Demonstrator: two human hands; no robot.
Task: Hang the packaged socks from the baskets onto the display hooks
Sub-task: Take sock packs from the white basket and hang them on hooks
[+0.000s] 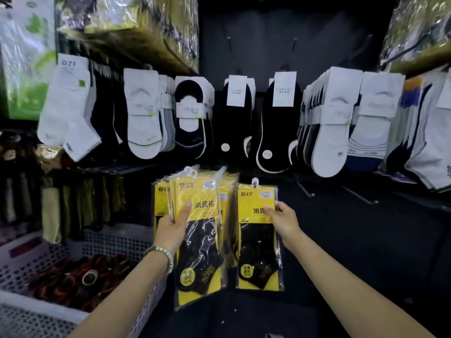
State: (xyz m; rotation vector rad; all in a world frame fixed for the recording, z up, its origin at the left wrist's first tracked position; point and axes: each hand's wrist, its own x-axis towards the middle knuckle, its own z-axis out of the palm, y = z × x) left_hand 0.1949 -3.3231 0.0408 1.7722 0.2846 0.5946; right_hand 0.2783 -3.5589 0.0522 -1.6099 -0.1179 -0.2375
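Note:
My left hand (172,226) grips a fanned stack of yellow sock packs (197,240), thumb across the front pack, white hanger tabs sticking up at the top. Just to the right, my right hand (283,219) pinches the right edge of a single yellow sock pack (256,237) with black socks inside and a white hook tab on top. Both are held upright in front of the dark display wall. Two bare display hooks (305,190) jut out low on the right, beyond the single pack.
A white perforated basket (117,240) at lower left holds dark red and black socks. White and black socks (239,118) hang in rows across the wall above. More bare pegs (294,45) sit higher up. Wrapped bundles fill the top shelves.

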